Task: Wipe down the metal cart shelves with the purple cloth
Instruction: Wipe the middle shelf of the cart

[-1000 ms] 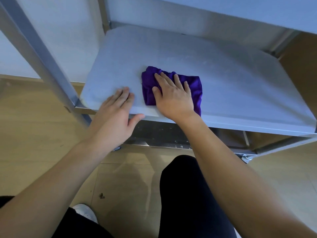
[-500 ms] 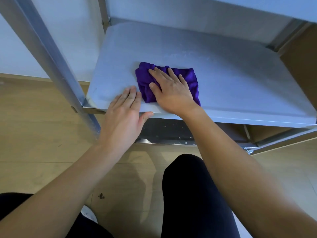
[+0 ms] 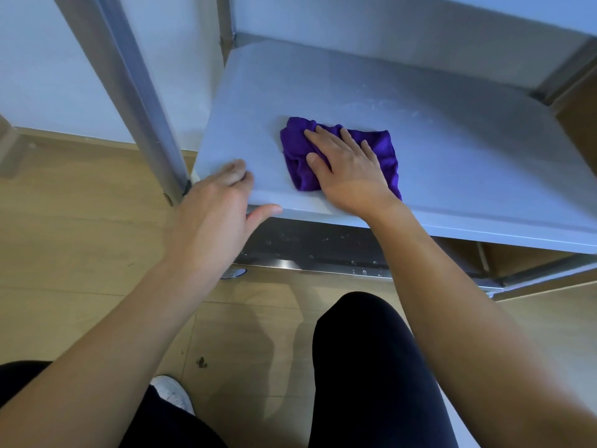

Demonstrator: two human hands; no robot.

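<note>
A crumpled purple cloth [image 3: 298, 156] lies on the grey metal cart shelf [image 3: 452, 150], near its front edge and left of centre. My right hand [image 3: 347, 168] presses flat on the cloth with fingers spread and straight. My left hand [image 3: 216, 208] rests on the shelf's front left corner, fingers on top and thumb along the front edge; the fingertips look blurred. Much of the cloth is hidden under my right hand.
An upright metal cart post [image 3: 142, 101] stands at the shelf's front left corner. A lower metal shelf [image 3: 310, 247] shows beneath, with a caster [image 3: 234, 272] by the wooden floor. My dark-trousered knee [image 3: 361, 357] and a white shoe [image 3: 172, 394] are below. A higher shelf [image 3: 484, 4] overhangs.
My right hand has slid the cloth away from the front edge, further onto the shelf. My left hand has shifted left toward the corner post, apart from the cloth. The camera has moved closer.
</note>
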